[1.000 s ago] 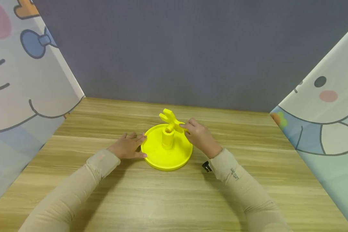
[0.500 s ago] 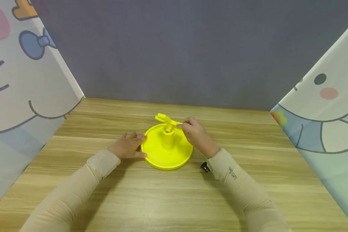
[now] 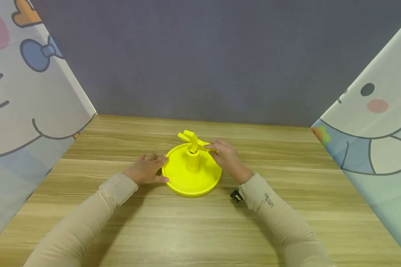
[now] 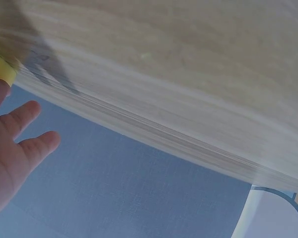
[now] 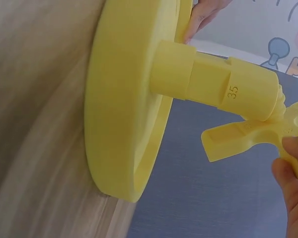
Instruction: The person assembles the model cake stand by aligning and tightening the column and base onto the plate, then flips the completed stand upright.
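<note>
A round yellow base (image 3: 190, 187) with a raised rim carries an upright yellow post (image 3: 192, 164), marked 35 in the right wrist view. Over the post's open top, a yellow piece with several flat arms (image 3: 189, 137) sits tilted, its threaded end (image 5: 278, 105) right at the post's mouth. One of its arms is pinched between the thumb and fingers of my right hand (image 3: 228, 157). My left hand (image 3: 146, 170) rests against the left rim of the base, fingers spread and fairly straight; the left wrist view catches only part of that hand (image 4: 7, 153).
The wood-grain table (image 3: 173, 230) runs back to a dark grey panel (image 3: 200, 66). Cartoon-printed panels (image 3: 381, 148) stand on both sides. A small black object (image 3: 236, 195) shows beside my right cuff.
The armed piece has turned over the post, its far arms dropping lower and then rising slightly. My right hand has shifted a little with it. My left hand keeps its place on the rim.
</note>
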{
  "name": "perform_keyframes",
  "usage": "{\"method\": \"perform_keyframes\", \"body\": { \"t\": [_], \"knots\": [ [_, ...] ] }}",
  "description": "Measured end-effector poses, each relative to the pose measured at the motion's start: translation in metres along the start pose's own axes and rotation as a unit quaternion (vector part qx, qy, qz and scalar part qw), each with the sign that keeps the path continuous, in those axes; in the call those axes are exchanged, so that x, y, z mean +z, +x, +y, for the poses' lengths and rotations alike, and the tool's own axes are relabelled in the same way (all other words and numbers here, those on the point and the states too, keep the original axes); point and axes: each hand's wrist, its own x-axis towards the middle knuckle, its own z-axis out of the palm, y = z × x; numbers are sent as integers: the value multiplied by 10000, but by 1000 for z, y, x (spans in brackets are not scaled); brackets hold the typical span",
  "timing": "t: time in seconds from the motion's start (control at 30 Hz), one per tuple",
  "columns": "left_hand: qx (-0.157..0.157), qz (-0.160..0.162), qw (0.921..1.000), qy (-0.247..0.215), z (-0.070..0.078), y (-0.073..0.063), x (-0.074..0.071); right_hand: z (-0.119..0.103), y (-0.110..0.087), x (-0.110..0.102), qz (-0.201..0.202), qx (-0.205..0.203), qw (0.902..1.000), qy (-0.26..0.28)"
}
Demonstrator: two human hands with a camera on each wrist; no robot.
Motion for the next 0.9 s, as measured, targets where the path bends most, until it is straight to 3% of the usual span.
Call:
{"method": "perform_keyframes", "body": {
  "t": [0.3,0.43,0.6,0.9],
  "knots": [
    [-17,-29,10000,10,2,-1,-3,-3,-1,1,196,513,9984,107],
    [-18,-42,10000,-12,3,-1,-5,-4,0,0,313,755,9941,712],
    [-11,-19,10000,1,3,-2,-6,-5,0,-1,351,1237,9793,1564],
    [32,-5,10000,10,4,-4,-6,-3,0,0,424,1027,9767,1834]
  ]
}}
